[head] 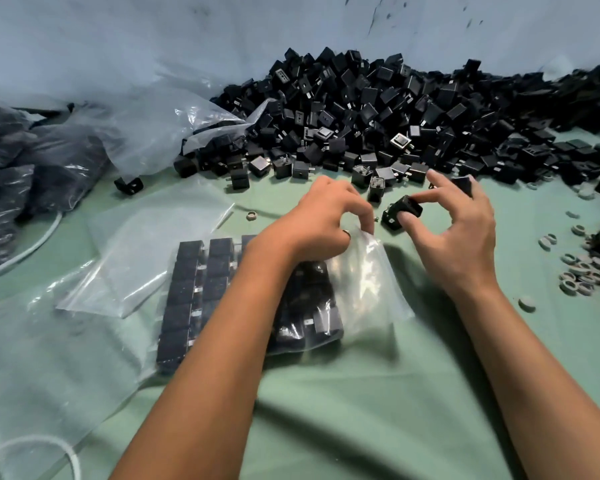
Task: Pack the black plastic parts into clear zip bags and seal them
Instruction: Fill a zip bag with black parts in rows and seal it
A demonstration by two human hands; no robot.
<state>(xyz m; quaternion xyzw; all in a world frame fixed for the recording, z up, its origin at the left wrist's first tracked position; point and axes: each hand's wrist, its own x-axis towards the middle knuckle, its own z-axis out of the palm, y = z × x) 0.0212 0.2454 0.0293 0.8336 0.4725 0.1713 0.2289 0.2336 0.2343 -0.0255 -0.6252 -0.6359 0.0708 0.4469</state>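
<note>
Head view, left hand: left hand [326, 216] reaching over the clear zip bag [357, 289], fingers curled and pinching the bag's upper edge, lifting it off the cloth; a ring showing on one finger
Head view, right hand: right hand [461, 233] hovering just right of the bag mouth, thumb and forefinger gripping one black cube-shaped plastic part [404, 211]; a second black part [463, 185] sitting tucked behind the outer fingers
Bag contents: rows of black plastic parts [194, 296] lying side by side inside the bag, left forearm crossing over them; right end of the bag holding nothing visible
Loose stock: large heap of black plastic parts [378, 109] piling against the pale blue wall [118, 36] beyond the hands, strays spilling toward the fingers
Surface: green cloth-covered table [361, 410] carrying everything
Spare bags: flat empty clear plastic bags [142, 251] lying left of the filled one, slightly overlapping it
Left edge: bulky clear sacks filled with dark parts [32, 174] resting beside a white cable [32, 244]
Right edge: scatter of small grey rings [579, 271] lying well apart from the bag; one grey ring [252, 215] sitting just beyond the left wrist
</note>
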